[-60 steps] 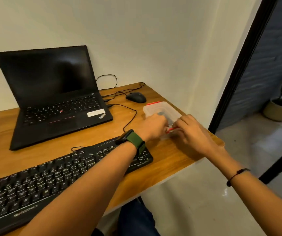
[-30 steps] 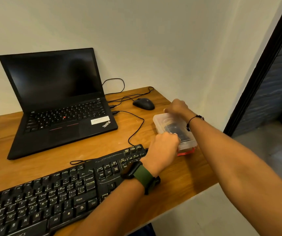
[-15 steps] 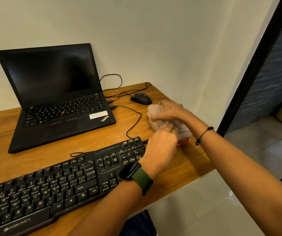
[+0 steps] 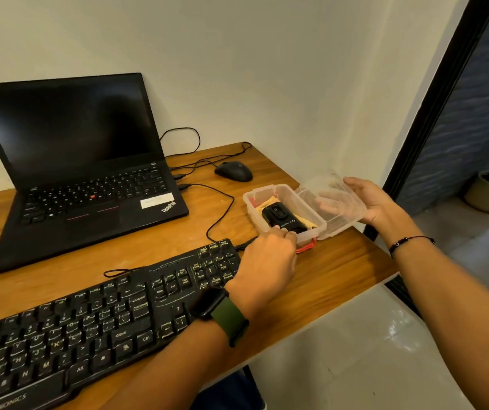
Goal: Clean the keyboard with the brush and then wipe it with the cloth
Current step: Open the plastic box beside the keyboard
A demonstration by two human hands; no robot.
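A dusty black keyboard (image 4: 95, 321) lies along the front of the wooden desk (image 4: 334, 270). Right of it stands a clear plastic box (image 4: 311, 214) with red latches, its lid off. Inside lie a black brush-like tool (image 4: 280, 218) and a yellowish cloth (image 4: 269, 201) under it. My left hand (image 4: 266, 258) holds the box's near rim with curled fingers. My right hand (image 4: 373, 202) grips the clear lid (image 4: 330, 199), tilted just right of the box, over the desk's edge.
An open black laptop (image 4: 83, 173) sits at the back left against the white wall. A black mouse (image 4: 233, 171) and several cables lie behind the box. The desk ends just right of the box; beyond is tiled floor and a dark doorway.
The lid has come off the box: my right hand has lifted it away to the right, showing the tool and cloth inside. My left hand stays at the box's near rim.
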